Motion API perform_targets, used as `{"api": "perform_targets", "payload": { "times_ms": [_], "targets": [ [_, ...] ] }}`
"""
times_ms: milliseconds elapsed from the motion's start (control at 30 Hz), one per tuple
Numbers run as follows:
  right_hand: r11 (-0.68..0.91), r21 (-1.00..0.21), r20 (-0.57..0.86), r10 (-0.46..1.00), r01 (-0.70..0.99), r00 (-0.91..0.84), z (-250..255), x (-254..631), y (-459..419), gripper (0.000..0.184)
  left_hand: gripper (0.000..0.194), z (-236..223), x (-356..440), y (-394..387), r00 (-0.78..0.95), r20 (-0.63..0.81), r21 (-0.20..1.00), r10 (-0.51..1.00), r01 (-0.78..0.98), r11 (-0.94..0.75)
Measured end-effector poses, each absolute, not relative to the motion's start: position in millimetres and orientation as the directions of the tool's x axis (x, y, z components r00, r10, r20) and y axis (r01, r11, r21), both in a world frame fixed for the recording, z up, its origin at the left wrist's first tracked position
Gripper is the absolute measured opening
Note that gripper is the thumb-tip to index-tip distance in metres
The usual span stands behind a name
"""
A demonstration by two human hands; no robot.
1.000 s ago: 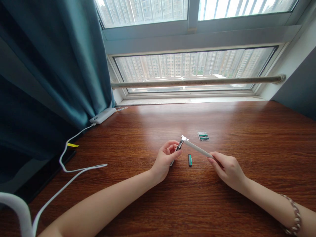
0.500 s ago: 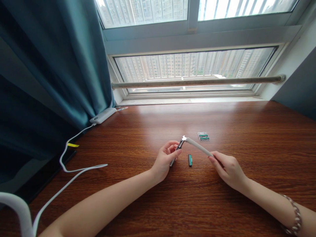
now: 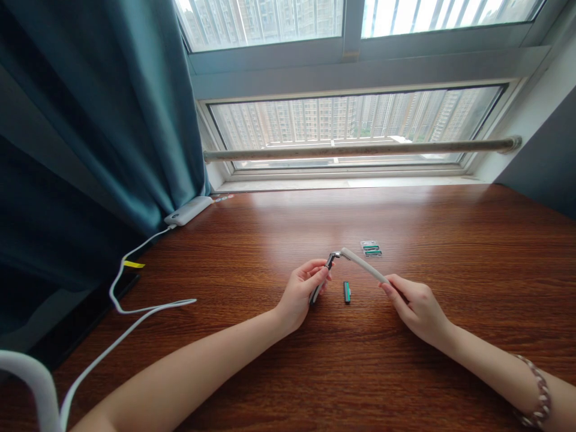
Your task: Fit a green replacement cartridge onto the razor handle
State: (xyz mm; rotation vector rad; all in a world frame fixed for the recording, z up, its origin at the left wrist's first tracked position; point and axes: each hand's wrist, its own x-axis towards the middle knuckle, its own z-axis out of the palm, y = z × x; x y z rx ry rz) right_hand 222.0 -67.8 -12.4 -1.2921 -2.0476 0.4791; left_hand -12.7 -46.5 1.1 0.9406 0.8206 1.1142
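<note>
Closed around the razor handle (image 3: 330, 261) is my left hand (image 3: 302, 294); the handle tilts up, its metal neck at the top. My right hand (image 3: 416, 306) pinches the lower end of a slim pale grey toothbrush (image 3: 365, 265). Its tip, with what look like short bristles underneath, meets or nearly meets the razor's neck. On the table between my hands lies a black and teal razor cartridge (image 3: 346, 292). Farther back rests a clear plastic holder (image 3: 371, 242) with two teal-striped cartridges in it.
The brown wooden table (image 3: 270, 372) reaches to a window with a horizontal rail (image 3: 360, 150). At left hang blue curtains (image 3: 135, 108), beside a white power strip (image 3: 189, 210). Its white cable (image 3: 148, 308) loops over the table's left side.
The toothbrush tip has shifted slightly right and up, showing its underside more. The razor handle has turned a little in my left hand, its neck now pointing right.
</note>
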Motion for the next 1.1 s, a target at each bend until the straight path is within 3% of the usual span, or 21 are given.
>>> {"api": "perform_targets", "payload": {
  "times_ms": [367,633,767,933,1100],
  "targets": [
    [0.401,-0.614,0.34,0.912,0.68,-0.23,-13.2,221.5,-67.5,0.023,0.024,2.8,-12.5,-46.6,0.261,-0.102,0.919,0.96,-0.345,0.192],
    [0.398,-0.606,0.353,0.91,0.688,-0.216,-11.6,220.3,-68.0,0.022,0.024,6.3,-10.1,-48.7,0.364,-0.083,0.877,0.928,-0.416,0.242],
    [0.455,-0.58,0.344,0.889,0.675,-0.303,-11.1,220.4,-69.2,0.018,0.025,7.2,-9.9,-49.0,0.438,-0.082,0.876,0.895,-0.397,0.274],
    [0.418,-0.585,0.35,0.903,0.695,-0.248,-11.1,220.3,-68.6,0.02,0.026,3.5,-11.1,-48.3,0.499,-0.095,0.866,0.862,-0.385,0.318],
    [0.437,-0.541,0.307,0.898,0.718,-0.315,-12.0,219.6,-67.9,0.019,0.024,0.8,-12.5,-47.2,0.517,-0.091,0.857,0.851,-0.395,0.332]
  ]
}}
